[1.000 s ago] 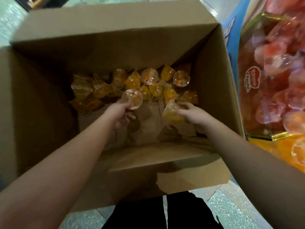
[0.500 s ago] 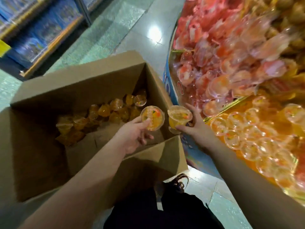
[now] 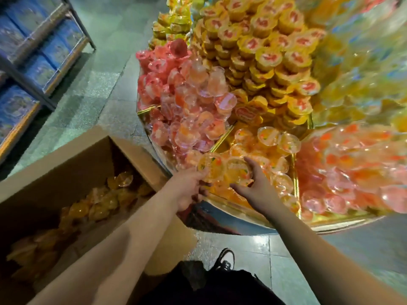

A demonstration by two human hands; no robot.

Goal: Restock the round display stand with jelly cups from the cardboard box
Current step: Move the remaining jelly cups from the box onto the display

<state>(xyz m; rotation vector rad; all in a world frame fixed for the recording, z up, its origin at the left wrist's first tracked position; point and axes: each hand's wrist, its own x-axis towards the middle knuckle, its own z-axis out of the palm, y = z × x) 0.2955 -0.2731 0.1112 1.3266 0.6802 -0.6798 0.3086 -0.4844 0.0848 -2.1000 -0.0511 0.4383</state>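
Orange heaps fill the stand [image 3: 222, 225] at its near rim, with the box [image 3: 72, 159] just left, more cups inside. Both hands are over the orange section. Left hand [image 3: 187, 190] pinches a cup [image 3: 211, 167] at its rim; right hand [image 3: 256, 190] has splayed fingers curled over a second cup [image 3: 239, 171]. My worry: the heap sits close to the edge, so a cup set carelessly could slide off, or nudge neighbours loose.
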